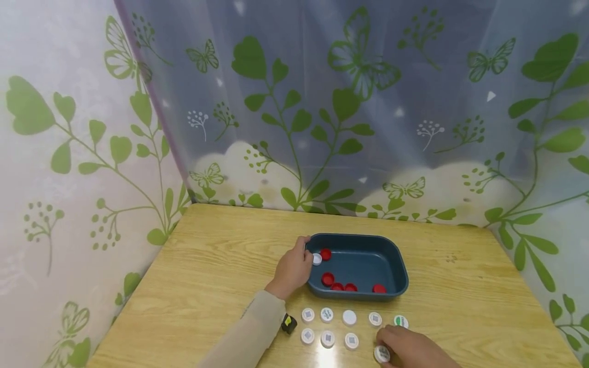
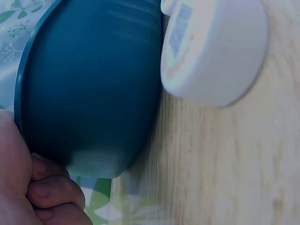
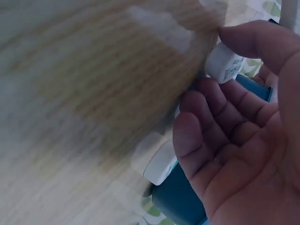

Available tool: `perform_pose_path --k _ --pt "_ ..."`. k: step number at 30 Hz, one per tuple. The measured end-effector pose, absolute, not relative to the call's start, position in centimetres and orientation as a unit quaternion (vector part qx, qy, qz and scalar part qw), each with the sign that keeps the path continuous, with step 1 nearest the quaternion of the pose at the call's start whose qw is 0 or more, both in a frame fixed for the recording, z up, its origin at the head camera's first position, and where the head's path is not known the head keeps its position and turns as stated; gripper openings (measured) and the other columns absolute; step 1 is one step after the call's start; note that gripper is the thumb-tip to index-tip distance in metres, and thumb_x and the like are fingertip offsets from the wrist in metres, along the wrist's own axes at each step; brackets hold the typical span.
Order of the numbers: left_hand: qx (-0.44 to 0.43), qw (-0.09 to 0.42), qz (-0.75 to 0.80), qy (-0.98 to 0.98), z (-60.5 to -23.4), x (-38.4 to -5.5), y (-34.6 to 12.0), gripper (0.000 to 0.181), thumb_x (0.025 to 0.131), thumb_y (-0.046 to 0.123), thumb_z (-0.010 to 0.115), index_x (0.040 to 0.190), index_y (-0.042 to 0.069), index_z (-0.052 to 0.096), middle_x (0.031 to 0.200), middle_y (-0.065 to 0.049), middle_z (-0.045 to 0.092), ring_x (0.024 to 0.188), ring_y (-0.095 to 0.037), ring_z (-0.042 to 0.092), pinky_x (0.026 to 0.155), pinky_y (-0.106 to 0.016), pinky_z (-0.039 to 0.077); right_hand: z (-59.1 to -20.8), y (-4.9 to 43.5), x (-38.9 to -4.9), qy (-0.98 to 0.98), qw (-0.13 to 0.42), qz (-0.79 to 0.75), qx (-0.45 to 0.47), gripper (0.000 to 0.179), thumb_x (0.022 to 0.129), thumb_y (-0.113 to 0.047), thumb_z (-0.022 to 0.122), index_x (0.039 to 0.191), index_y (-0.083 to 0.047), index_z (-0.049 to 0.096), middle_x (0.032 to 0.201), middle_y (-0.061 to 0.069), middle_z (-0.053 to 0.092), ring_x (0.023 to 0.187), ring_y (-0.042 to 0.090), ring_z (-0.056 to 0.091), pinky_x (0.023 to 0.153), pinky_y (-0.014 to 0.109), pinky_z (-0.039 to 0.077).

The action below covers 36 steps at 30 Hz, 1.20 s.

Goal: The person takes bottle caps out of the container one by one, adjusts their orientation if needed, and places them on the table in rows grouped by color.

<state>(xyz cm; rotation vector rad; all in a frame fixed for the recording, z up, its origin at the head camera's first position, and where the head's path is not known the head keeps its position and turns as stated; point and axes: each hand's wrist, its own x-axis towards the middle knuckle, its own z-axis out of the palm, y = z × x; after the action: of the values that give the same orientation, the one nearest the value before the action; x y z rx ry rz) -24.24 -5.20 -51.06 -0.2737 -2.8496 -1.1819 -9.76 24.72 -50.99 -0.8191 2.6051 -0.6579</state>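
Note:
My left hand (image 1: 292,268) grips the left rim of a dark blue plastic basin (image 1: 359,295). In the left wrist view its fingers (image 2: 56,191) are curled by the basin's outer wall. Inside the basin are several red bottle caps (image 1: 327,279) and one white cap (image 1: 317,259). In front of the basin, my right hand (image 1: 411,348) pinches a white bottle cap (image 1: 382,353) with dark print at the table's surface. The right wrist view shows that cap (image 3: 224,63) between thumb and fingers.
Several white printed caps (image 1: 327,338) lie in two rows in front of the basin on the wooden table (image 1: 221,255). A white cap with a green mark (image 1: 401,321) lies just beyond my right hand. Patterned curtains (image 1: 294,128) stand behind and beside the table.

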Motion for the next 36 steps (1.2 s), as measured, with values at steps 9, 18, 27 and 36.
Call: perform_pose_path --k 9,18,27,36 --pt "-0.096 0.022 -0.383 -0.918 -50.9 -24.3 -5.1 0.042 0.108 0.018 0.045 0.15 0.012 0.046 0.057 0.001 0.044 0.048 -0.014 0.047 0.049 -0.028 0.038 -52.4 23.4 -10.2 0.902 0.247 -0.296 -0.193 0.022 0.093 -0.026 0.075 0.108 -0.02 0.06 0.086 -0.008 0.055 0.072 0.005 0.049 0.064 0.028 0.042" --pt "-0.095 0.018 -0.386 -0.918 -51.1 -24.3 -5.3 0.042 0.108 0.018 0.044 0.15 0.012 0.045 0.055 0.001 0.044 0.046 -0.014 0.046 0.048 -0.028 0.038 -52.7 23.3 -10.7 0.894 0.255 -0.308 -0.202 0.023 0.092 -0.019 0.071 0.107 -0.018 0.053 0.083 -0.005 0.055 0.07 0.006 0.051 0.063 0.029 0.042" --pt "-0.094 0.01 -0.383 -0.919 -50.9 -24.2 -5.3 0.042 0.109 0.017 0.044 0.15 0.012 0.044 0.056 0.0 0.044 0.047 -0.014 0.046 0.048 -0.028 0.038 -52.7 23.4 -10.8 0.885 0.253 -0.324 -0.218 0.023 0.092 -0.015 0.07 0.106 -0.019 0.053 0.083 -0.008 0.055 0.07 0.004 0.051 0.063 0.027 0.042" --pt "-0.093 0.013 -0.384 -0.919 -50.9 -24.2 -5.3 0.042 0.108 0.017 0.044 0.15 0.013 0.044 0.057 0.0 0.045 0.049 -0.014 0.047 0.049 -0.028 0.038 -53.0 23.6 -10.8 0.879 0.249 -0.339 -0.223 0.024 0.092 -0.012 0.07 0.107 -0.019 0.053 0.084 -0.007 0.055 0.07 0.003 0.052 0.062 0.027 0.042"
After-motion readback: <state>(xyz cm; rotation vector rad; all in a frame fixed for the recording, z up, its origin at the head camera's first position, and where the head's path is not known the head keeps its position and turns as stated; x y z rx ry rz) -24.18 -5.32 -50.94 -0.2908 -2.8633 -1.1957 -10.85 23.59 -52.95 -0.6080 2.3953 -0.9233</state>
